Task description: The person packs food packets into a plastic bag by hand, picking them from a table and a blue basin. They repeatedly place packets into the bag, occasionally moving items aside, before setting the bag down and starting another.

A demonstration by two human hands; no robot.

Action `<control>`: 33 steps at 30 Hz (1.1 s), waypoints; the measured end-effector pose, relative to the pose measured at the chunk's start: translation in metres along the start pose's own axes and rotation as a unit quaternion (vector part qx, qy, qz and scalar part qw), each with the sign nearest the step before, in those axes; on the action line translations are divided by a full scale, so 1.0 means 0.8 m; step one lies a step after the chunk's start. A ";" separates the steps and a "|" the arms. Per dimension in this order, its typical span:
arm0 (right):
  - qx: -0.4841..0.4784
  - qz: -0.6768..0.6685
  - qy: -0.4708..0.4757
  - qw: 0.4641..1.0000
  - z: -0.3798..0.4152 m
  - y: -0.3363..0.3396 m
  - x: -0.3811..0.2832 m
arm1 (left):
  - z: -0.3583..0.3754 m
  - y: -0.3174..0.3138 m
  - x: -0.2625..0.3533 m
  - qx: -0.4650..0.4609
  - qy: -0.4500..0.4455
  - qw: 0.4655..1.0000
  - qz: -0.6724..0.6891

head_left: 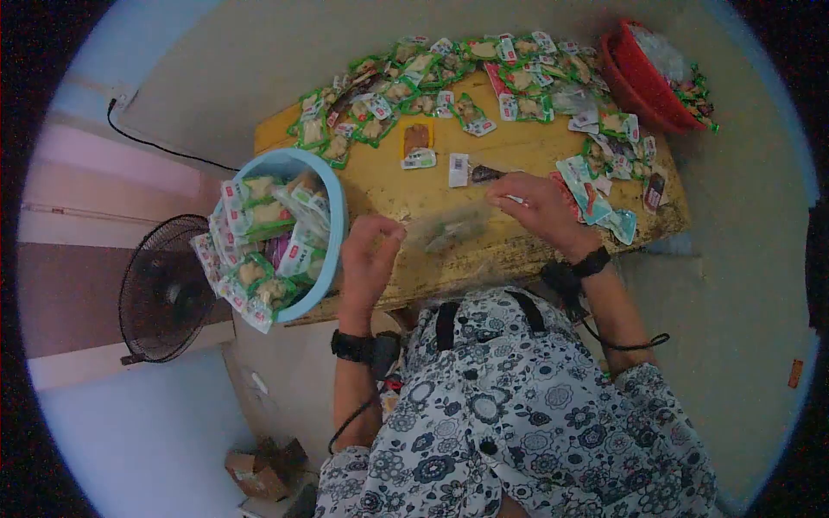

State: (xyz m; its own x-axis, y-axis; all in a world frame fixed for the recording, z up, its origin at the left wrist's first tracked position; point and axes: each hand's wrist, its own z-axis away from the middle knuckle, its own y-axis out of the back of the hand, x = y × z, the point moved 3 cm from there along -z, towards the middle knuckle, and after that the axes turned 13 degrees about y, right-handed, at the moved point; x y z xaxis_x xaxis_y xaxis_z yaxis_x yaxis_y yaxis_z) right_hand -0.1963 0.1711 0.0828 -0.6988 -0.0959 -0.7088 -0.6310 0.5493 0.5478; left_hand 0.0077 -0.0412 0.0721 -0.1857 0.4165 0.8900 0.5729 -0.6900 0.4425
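Over the front of the yellow table, a see-through plastic bag [451, 226], smeared by motion, stretches between my two hands. My left hand [370, 259] pinches its left edge with thumb and fingers. On the other side, my right hand [542, 207] has its fingertips together at the upper right corner of the bag. What lies inside the bag is too blurred to name. Just beyond my right fingertips is a dark snack packet [488, 173], beside a white-labelled packet [458, 170]. A light-blue packet [618, 224] lies under my right wrist's far side.
A light-blue tub [338, 216] full of green-and-white snack packets stands at the left, near a black fan [168, 289]. Many packets [423, 71] line the back of the worn yellow table [380, 186]. Red basins [639, 86] sit at the back right corner.
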 end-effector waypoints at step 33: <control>-0.136 -0.105 -0.095 0.980 0.022 -0.050 0.067 | 0.009 -0.042 -0.065 -0.167 0.192 0.966 0.052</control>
State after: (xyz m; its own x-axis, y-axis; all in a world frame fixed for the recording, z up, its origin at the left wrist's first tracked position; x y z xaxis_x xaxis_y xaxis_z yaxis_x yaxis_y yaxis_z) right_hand -0.2027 0.1587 0.0151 -0.4841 -0.0124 -0.8749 -0.8392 0.2899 0.4602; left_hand 0.0041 -0.0355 0.0103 -0.4607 0.1289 0.8781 0.3263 -0.8955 0.3026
